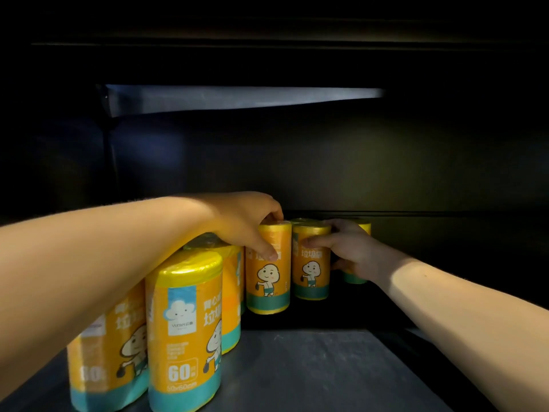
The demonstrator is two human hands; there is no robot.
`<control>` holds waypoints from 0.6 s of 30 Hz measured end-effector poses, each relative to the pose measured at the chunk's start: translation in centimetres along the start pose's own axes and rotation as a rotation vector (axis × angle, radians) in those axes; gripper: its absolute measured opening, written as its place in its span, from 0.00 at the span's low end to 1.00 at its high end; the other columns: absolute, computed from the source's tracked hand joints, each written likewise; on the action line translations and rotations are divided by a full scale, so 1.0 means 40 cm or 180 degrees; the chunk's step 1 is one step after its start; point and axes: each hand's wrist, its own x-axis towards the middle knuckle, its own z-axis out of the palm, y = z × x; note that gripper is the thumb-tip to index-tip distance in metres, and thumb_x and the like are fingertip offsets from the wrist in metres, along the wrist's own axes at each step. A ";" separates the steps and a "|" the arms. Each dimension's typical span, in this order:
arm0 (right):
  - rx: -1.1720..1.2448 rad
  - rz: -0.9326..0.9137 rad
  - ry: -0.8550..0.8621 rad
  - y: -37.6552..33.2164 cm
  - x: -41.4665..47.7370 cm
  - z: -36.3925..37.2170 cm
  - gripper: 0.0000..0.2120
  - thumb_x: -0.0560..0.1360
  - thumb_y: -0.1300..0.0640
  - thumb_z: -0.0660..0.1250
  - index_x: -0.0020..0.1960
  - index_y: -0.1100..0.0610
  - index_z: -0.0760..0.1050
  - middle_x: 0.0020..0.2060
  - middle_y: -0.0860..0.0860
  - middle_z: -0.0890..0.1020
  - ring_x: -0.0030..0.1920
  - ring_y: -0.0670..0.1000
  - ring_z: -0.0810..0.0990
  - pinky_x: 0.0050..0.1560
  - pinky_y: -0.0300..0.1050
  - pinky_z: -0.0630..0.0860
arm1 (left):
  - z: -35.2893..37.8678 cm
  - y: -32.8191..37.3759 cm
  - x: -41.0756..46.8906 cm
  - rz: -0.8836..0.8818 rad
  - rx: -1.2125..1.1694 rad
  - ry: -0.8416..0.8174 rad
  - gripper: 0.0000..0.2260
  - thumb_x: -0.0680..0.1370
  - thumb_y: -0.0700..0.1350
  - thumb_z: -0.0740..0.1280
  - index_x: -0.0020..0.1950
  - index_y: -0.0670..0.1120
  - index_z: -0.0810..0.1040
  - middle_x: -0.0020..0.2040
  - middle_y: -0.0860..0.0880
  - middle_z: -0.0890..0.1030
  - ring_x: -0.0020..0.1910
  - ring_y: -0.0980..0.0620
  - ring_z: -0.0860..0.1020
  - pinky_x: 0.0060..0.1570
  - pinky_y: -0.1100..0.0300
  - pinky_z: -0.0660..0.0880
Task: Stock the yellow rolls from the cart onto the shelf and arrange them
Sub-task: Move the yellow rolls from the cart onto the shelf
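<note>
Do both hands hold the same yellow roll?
No, the left hand grips the top of one upright roll, while the right hand holds the neighbouring roll beside it.

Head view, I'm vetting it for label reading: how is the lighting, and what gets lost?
Head view: dim overall; front roll lit, its large print readable; right hand and back rolls shadowed; shelf back nearly black; pale glare strip above.

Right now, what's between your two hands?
Two upright rolls, seen in the head view: the left roll, gripped by the left hand, and the right roll, gripped by the right hand.
</note>
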 end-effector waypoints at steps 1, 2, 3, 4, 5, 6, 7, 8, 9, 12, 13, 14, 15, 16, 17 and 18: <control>-0.0026 0.0004 -0.0008 -0.001 0.002 0.001 0.31 0.67 0.60 0.79 0.66 0.51 0.71 0.47 0.50 0.81 0.46 0.51 0.81 0.44 0.52 0.80 | 0.000 0.001 0.001 -0.0007 -0.0004 -0.0005 0.32 0.69 0.58 0.77 0.69 0.53 0.71 0.62 0.55 0.74 0.58 0.54 0.75 0.57 0.57 0.78; -0.0040 0.0004 -0.0011 -0.002 0.003 0.002 0.31 0.67 0.60 0.79 0.66 0.51 0.70 0.47 0.50 0.80 0.46 0.50 0.80 0.42 0.51 0.79 | 0.001 0.002 0.003 -0.0019 -0.0010 -0.0012 0.32 0.68 0.58 0.77 0.68 0.53 0.71 0.61 0.55 0.74 0.57 0.54 0.75 0.56 0.57 0.78; -0.0038 0.0005 -0.0007 -0.002 0.005 0.003 0.31 0.67 0.61 0.79 0.66 0.50 0.70 0.46 0.49 0.80 0.45 0.50 0.80 0.43 0.52 0.79 | 0.001 0.003 0.004 -0.0034 -0.0012 -0.0018 0.32 0.67 0.57 0.78 0.68 0.54 0.71 0.60 0.56 0.74 0.56 0.54 0.75 0.55 0.59 0.78; -0.0026 0.0008 0.0000 -0.001 0.008 0.005 0.31 0.67 0.61 0.79 0.66 0.50 0.70 0.46 0.49 0.80 0.45 0.50 0.80 0.44 0.53 0.80 | 0.003 0.004 0.006 -0.0050 -0.0006 -0.0030 0.32 0.67 0.57 0.78 0.67 0.54 0.71 0.59 0.56 0.74 0.56 0.55 0.75 0.54 0.60 0.78; -0.0025 0.0000 0.0002 0.001 0.010 0.005 0.31 0.67 0.61 0.79 0.65 0.50 0.70 0.46 0.49 0.80 0.46 0.51 0.80 0.47 0.55 0.81 | 0.004 0.004 0.008 -0.0060 0.0010 -0.0044 0.32 0.66 0.57 0.79 0.67 0.54 0.71 0.58 0.57 0.73 0.56 0.55 0.75 0.52 0.61 0.77; -0.0040 -0.0018 0.0010 0.004 0.013 0.008 0.32 0.66 0.61 0.79 0.66 0.50 0.70 0.48 0.50 0.81 0.48 0.52 0.81 0.50 0.56 0.81 | 0.006 0.005 0.011 -0.0065 0.0026 -0.0065 0.32 0.66 0.56 0.79 0.67 0.54 0.71 0.58 0.57 0.73 0.55 0.55 0.75 0.50 0.63 0.76; -0.0062 -0.0035 0.0017 0.007 0.015 0.009 0.32 0.66 0.61 0.79 0.66 0.50 0.71 0.50 0.51 0.81 0.50 0.53 0.81 0.52 0.58 0.81 | 0.008 0.005 0.013 -0.0063 0.0033 -0.0084 0.32 0.65 0.56 0.80 0.66 0.54 0.72 0.58 0.57 0.73 0.55 0.55 0.74 0.48 0.64 0.75; -0.0074 -0.0048 0.0024 0.010 0.017 0.010 0.33 0.66 0.60 0.80 0.67 0.50 0.71 0.52 0.52 0.81 0.52 0.54 0.82 0.53 0.59 0.81 | 0.009 0.005 0.016 -0.0059 0.0030 -0.0104 0.32 0.65 0.55 0.80 0.66 0.54 0.72 0.57 0.56 0.73 0.54 0.56 0.74 0.46 0.66 0.74; -0.0081 -0.0059 0.0027 0.012 0.020 0.010 0.33 0.66 0.60 0.80 0.67 0.50 0.70 0.53 0.52 0.82 0.53 0.54 0.82 0.54 0.59 0.81 | 0.010 0.005 0.019 -0.0058 0.0016 -0.0120 0.32 0.65 0.55 0.80 0.65 0.54 0.72 0.57 0.56 0.73 0.53 0.56 0.74 0.44 0.66 0.74; -0.0096 -0.0098 -0.0005 0.016 0.024 0.011 0.33 0.66 0.59 0.80 0.67 0.50 0.71 0.54 0.52 0.82 0.53 0.54 0.82 0.54 0.59 0.81 | 0.011 0.005 0.022 -0.0088 -0.0031 -0.0147 0.32 0.64 0.55 0.81 0.64 0.54 0.72 0.58 0.56 0.74 0.53 0.55 0.74 0.44 0.64 0.74; -0.0119 -0.0120 -0.0009 0.017 0.026 0.012 0.33 0.66 0.59 0.80 0.67 0.50 0.70 0.54 0.52 0.82 0.53 0.54 0.82 0.54 0.59 0.81 | 0.012 0.005 0.022 -0.0094 -0.0034 -0.0149 0.32 0.64 0.55 0.81 0.64 0.54 0.72 0.58 0.56 0.74 0.53 0.55 0.74 0.44 0.64 0.74; -0.0170 -0.0149 -0.0009 0.019 0.028 0.014 0.34 0.66 0.58 0.80 0.68 0.50 0.70 0.55 0.52 0.82 0.53 0.54 0.82 0.54 0.59 0.81 | 0.012 0.005 0.021 -0.0097 -0.0032 -0.0150 0.32 0.63 0.55 0.81 0.64 0.55 0.72 0.58 0.56 0.74 0.53 0.55 0.74 0.44 0.63 0.74; -0.0233 -0.0177 -0.0019 0.023 0.030 0.014 0.35 0.66 0.57 0.80 0.68 0.50 0.69 0.55 0.52 0.82 0.54 0.54 0.82 0.54 0.59 0.81 | 0.013 0.005 0.021 -0.0102 -0.0031 -0.0150 0.32 0.63 0.55 0.81 0.63 0.55 0.72 0.58 0.56 0.74 0.53 0.55 0.74 0.44 0.63 0.74; -0.0296 -0.0202 -0.0024 0.025 0.029 0.015 0.36 0.66 0.57 0.80 0.69 0.50 0.69 0.56 0.52 0.81 0.54 0.54 0.82 0.54 0.59 0.81 | 0.013 0.005 0.020 -0.0107 -0.0033 -0.0152 0.32 0.63 0.55 0.81 0.63 0.55 0.72 0.57 0.56 0.74 0.53 0.55 0.74 0.44 0.64 0.74; -0.0347 -0.0222 -0.0037 0.027 0.028 0.015 0.36 0.66 0.56 0.80 0.70 0.50 0.68 0.56 0.52 0.81 0.54 0.54 0.82 0.54 0.58 0.81 | 0.012 0.006 0.019 -0.0106 -0.0032 -0.0154 0.31 0.63 0.55 0.81 0.62 0.55 0.72 0.57 0.56 0.74 0.53 0.55 0.74 0.44 0.64 0.74; -0.0382 -0.0244 -0.0056 0.029 0.025 0.013 0.36 0.67 0.56 0.80 0.70 0.50 0.67 0.57 0.52 0.81 0.54 0.53 0.82 0.53 0.56 0.81 | 0.011 0.007 0.019 -0.0104 -0.0020 -0.0168 0.31 0.63 0.55 0.81 0.62 0.55 0.72 0.57 0.56 0.74 0.52 0.56 0.74 0.44 0.64 0.74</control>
